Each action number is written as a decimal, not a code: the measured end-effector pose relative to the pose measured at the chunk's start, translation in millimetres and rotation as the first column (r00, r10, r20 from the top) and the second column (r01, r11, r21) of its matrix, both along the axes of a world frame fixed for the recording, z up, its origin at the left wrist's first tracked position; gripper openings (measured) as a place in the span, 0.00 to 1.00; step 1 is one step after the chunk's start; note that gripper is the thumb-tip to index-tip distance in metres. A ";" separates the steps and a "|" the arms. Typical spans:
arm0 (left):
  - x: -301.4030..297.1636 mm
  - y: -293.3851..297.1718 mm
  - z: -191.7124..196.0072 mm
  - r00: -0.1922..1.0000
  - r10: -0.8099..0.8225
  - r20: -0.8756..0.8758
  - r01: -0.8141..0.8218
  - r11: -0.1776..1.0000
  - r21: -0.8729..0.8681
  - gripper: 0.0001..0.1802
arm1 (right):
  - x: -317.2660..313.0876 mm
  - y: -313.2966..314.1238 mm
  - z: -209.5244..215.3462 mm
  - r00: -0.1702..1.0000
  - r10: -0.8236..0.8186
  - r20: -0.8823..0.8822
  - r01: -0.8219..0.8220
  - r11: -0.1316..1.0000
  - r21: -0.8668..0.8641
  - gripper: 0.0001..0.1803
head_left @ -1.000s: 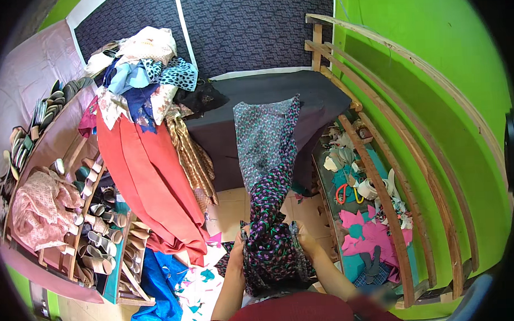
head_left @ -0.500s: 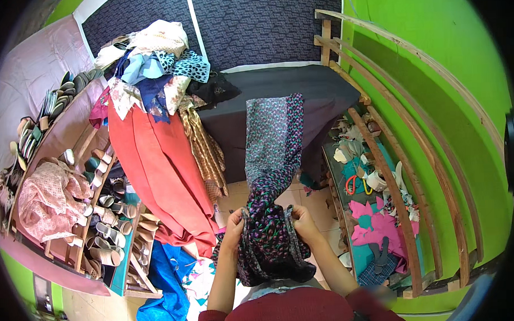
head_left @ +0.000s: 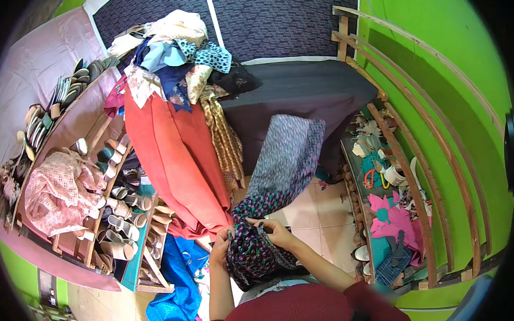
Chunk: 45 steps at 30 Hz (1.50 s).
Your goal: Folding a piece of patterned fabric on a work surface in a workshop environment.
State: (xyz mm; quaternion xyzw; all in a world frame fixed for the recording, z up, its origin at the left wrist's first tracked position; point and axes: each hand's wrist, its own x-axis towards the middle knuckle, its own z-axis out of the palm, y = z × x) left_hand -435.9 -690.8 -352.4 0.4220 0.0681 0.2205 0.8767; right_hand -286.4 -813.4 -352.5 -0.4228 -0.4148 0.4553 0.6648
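A dark garment with a small purple, green and white pattern hangs gathered between my two hands, close to my body. My left hand is closed on its left edge. On the opposite edge, my right hand pinches the cloth, with the forearm reaching in from the lower right. Beyond my hands the garment narrows, then widens into a paler flat end that stretches up and to the right. Its lower folds bunch against my lap, and its exact kind cannot be made out.
Clothes are heaped on a dark-covered table, with a long red cloth hanging down. Shoe racks stand left, a pink lacy cloth on them. Right, scissors and fabric scraps lie behind wooden rails.
My hands have shifted left and drawn closer together, still gripping the garment. Its far end has swung lower and to the right, and the whole view has moved slightly.
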 end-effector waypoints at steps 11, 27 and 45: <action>1.7 54.0 13.8 0.885 0.387 -0.260 -0.285 0.890 0.355 0.03 | -7.4 20.8 16.5 0.796 -0.585 0.152 0.605 0.770 -0.204 0.14; 78.8 174.3 57.4 0.881 0.462 -0.107 -0.238 0.627 0.742 0.04 | 151.9 -125.4 99.8 -0.254 -0.923 0.288 0.904 -0.120 0.411 0.13; 146.7 262.4 46.0 0.451 0.861 0.236 -0.836 0.315 0.449 0.09 | 258.7 -171.7 80.9 -0.693 -0.637 0.338 0.708 -0.511 0.488 0.12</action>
